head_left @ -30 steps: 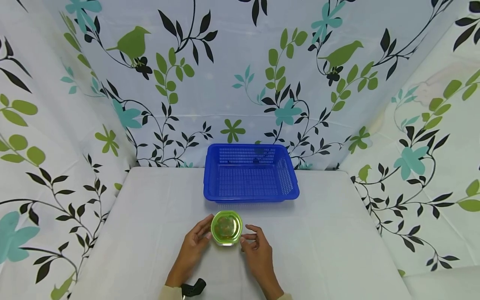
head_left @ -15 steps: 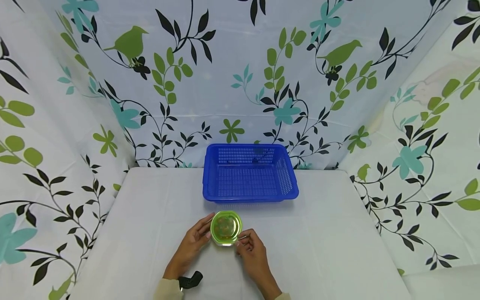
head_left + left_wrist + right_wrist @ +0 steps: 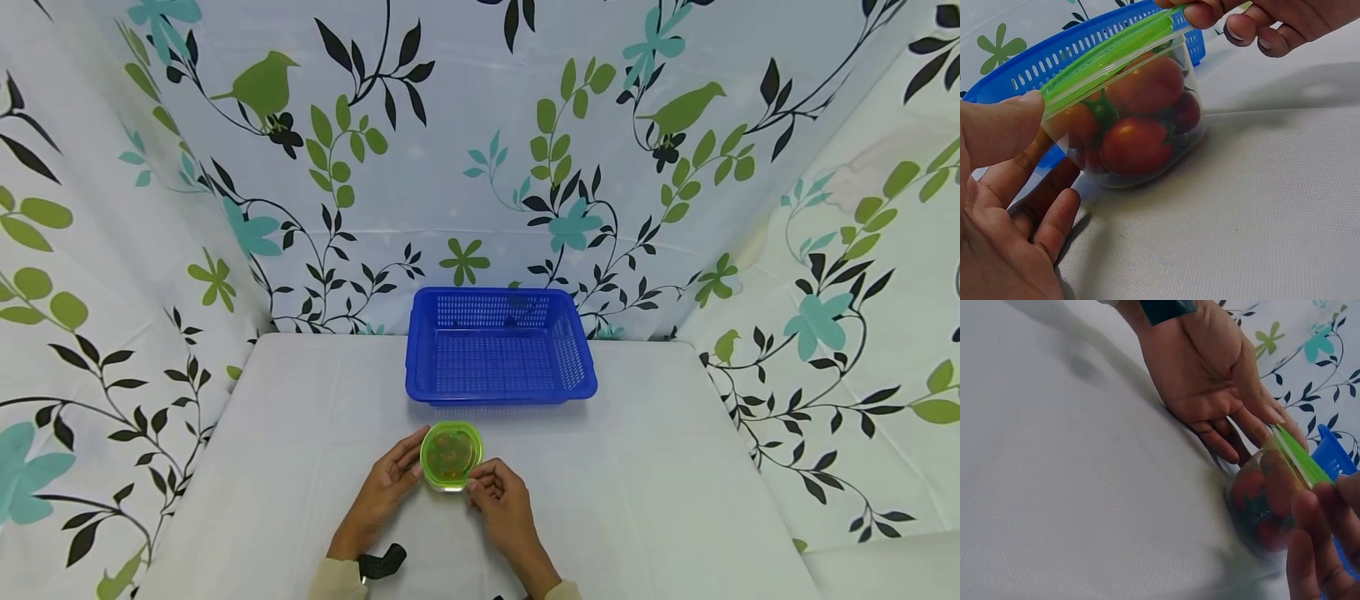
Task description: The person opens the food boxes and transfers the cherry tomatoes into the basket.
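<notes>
A clear plastic container [image 3: 1124, 181] with a green lid [image 3: 450, 454] stands on the white table in front of me. Red tomatoes [image 3: 1138, 147] with green stems show through its walls. My left hand [image 3: 381, 492] holds the container from the left, thumb at the lid's rim and fingers along the side. On the right, my right hand [image 3: 504, 508] pinches the lid's near right edge between thumb and fingers. In the left wrist view that edge sits raised above the container's rim, while the lid's other side stays low by the left thumb.
A blue perforated basket [image 3: 501, 392] stands just behind the container, with nothing seen inside it. White cloth covers the table [image 3: 645, 483]. Leaf-and-bird patterned curtains [image 3: 480, 167] enclose the back and both sides.
My right hand has come left from beside the container and taken hold of the lid's edge. The lid's glare has faded as its angle changed. My left hand stays almost in place.
</notes>
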### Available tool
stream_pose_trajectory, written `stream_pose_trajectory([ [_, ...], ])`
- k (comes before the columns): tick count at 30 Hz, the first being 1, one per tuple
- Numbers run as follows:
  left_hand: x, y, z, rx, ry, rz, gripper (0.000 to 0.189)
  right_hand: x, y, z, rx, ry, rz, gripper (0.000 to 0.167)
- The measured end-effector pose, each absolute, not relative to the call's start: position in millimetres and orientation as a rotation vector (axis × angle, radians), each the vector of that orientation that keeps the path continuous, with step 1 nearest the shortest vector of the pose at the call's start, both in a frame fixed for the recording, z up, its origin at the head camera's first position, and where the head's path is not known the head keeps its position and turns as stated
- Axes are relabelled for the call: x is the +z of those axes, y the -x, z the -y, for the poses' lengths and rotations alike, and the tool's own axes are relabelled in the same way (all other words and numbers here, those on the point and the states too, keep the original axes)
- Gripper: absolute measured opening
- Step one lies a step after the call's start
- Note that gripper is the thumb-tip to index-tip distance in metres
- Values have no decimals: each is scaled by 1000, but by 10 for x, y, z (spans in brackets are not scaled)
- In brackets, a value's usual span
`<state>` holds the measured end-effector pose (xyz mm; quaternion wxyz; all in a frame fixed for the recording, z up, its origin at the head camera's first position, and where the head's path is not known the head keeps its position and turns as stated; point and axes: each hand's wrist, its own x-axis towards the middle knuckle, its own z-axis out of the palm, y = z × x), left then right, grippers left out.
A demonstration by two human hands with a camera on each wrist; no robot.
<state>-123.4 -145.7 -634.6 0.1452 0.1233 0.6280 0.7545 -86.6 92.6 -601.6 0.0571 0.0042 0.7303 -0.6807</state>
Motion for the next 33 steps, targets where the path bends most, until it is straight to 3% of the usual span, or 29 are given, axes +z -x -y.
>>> stream_pose_trajectory([
  [16,-6355,1233,1446,2160,-350,-1822,58,-6006,837,-966,-2400,13,-2003,20],
  [33,-6404,1215,1447,2187,-309,-1804,58,-6069,739,-1544,-2417,-119,-2152,25],
])
